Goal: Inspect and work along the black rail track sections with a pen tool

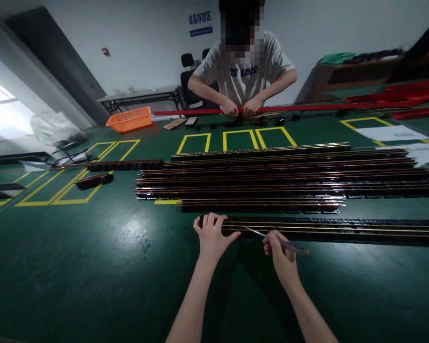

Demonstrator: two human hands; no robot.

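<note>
My left hand (212, 234) is at the left end of a long black bar (343, 229) with thin brass-coloured strips along it. Its fingers curl over the far edge and the thumb presses the near side. In my right hand (279, 252) is a slim pointed tool (296, 248) with a thin metal tip and a greyish handle; its exact kind is unclear. The tip touches or hovers just over the strips, right of my left thumb. Just beyond the bar lies a shorter strip-lined bar (260, 206).
Several similar long bars (279, 174) lie side by side farther back on the green table (93, 267). A short dark piece (94, 181) lies to the left. Across the table, a person (243, 71) holds a long red bar (307, 107) near an orange bin (130, 120).
</note>
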